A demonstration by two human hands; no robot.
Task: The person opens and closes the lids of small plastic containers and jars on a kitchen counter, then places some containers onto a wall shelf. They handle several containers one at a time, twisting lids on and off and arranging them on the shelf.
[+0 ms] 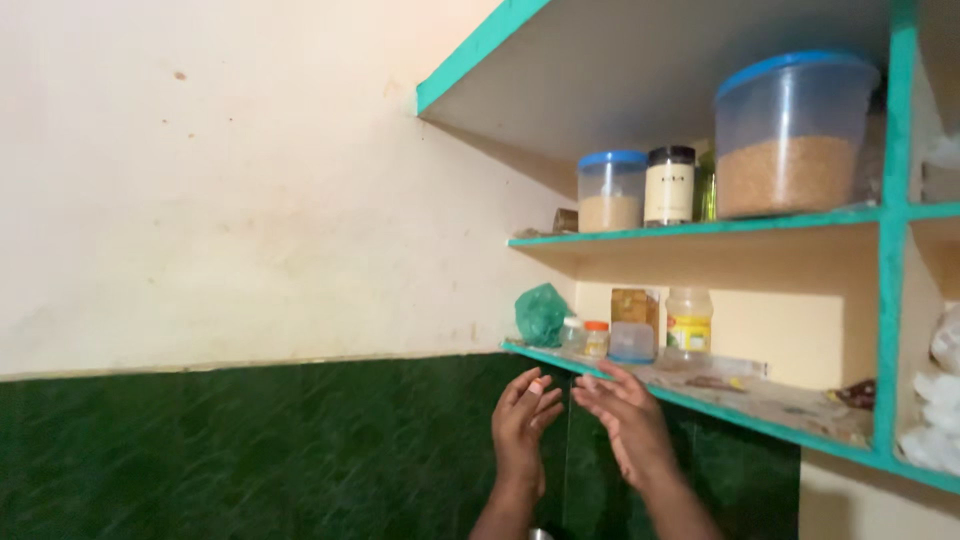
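upper shelf: large blue-lidded tub (pixel 790 135) of brown grain at right; small blue-lidded tub (pixel 611 190) and black-lidded jar (pixel 670 185) left of it
wall: cream above, dark green tiles (pixel 250 450) below
far right: white bags (pixel 935 440)

Two hands (pixel 520 425); roughly eight containers (pixel 790 135).

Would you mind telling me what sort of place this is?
Probably a home kitchen or pantry corner: teal-edged wall shelves hold a blue-lidded tub of grain, a dark-lidded jar and a yellow-labelled bottle.
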